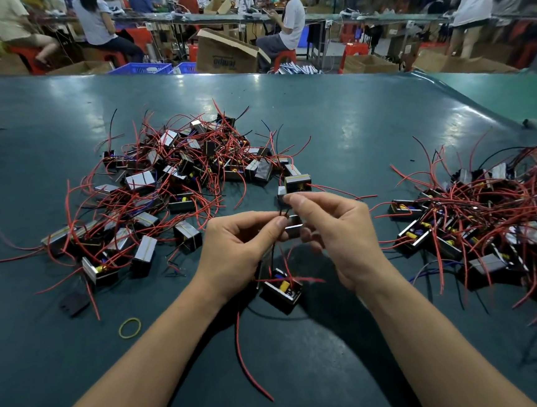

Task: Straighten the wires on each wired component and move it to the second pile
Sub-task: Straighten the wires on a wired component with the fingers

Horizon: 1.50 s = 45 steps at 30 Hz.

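Head view shows my left hand (241, 238) and right hand (327, 227) pinching a thin black wire (282, 214) taut to straighten it, its small black boxy component (281, 288) dangling below.

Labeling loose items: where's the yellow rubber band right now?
In the head view, the yellow rubber band lies flat on the green table, near-left, just outside the left forearm and in front of the big left pile of wired black components.

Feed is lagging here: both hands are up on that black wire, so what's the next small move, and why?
Probably draw the right hand along the black wire to straighten it. Both hands pinch it, the left hand close beside, while the component hangs below, not yet in the right-hand pile.
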Available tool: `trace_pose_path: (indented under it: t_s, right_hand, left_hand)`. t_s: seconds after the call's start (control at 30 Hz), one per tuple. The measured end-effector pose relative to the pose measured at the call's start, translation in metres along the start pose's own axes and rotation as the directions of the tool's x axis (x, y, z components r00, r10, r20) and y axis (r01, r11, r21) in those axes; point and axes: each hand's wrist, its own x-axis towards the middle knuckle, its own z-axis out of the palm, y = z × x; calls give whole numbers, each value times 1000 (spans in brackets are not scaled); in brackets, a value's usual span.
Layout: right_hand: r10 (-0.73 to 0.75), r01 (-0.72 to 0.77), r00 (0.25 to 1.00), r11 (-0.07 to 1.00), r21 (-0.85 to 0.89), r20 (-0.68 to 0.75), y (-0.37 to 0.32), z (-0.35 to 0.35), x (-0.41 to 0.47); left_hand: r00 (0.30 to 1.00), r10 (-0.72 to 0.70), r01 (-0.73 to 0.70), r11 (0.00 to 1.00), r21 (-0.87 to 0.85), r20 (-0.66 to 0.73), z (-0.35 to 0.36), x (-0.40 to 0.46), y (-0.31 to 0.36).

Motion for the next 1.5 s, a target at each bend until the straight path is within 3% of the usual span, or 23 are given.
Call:
trace_pose_path:
  t_s: [0.17, 0.33, 0.5, 0.73, 0.9, 1.03, 1.1, 1.27, 1.5]
  right_hand:
    - [-77, 79, 997, 996, -50, 32, -5, -10, 3]
    - [-182, 169, 983, 905, -391, 5, -6, -18, 5]
    - [-264, 234, 964, 797, -558, 27, -2, -17, 3]
    - [-170, 148, 984, 942, -301, -47, 0, -8, 4]
    - [-130, 130, 955, 991, -16, -268, -10, -18, 10]
    - [-21, 18, 1000, 994, -106, -22, -3, -11, 5]
    - [-19, 31, 998, 983, -183, 64, 1, -5, 2]
    - [-101, 109, 993, 981, -159, 58, 0, -5, 0]
    - [-17, 28, 993, 995, -94, 114, -3, -6, 0]
  left_hand:
    - [999, 1, -3, 999, 33, 42, -2, -1, 0]
    - [999, 0, -4, 996, 88, 49, -4, 0, -1]
    - [998, -8, 1, 993, 117, 54, -4, 0, -2]
    - [999, 6, -10, 994, 106, 43, -4, 2, 0]
    - [999, 9, -13, 990, 137, 31, -7, 0, -2]
    - [1000, 10, -13, 993, 119, 28, -7, 0, -2]
    - [999, 12, -17, 993, 117, 46, -7, 1, -2]
    - [998, -1, -4, 996, 85, 63, -6, 1, 1]
    - [998, 12, -21, 990, 141, 65, -5, 1, 2]
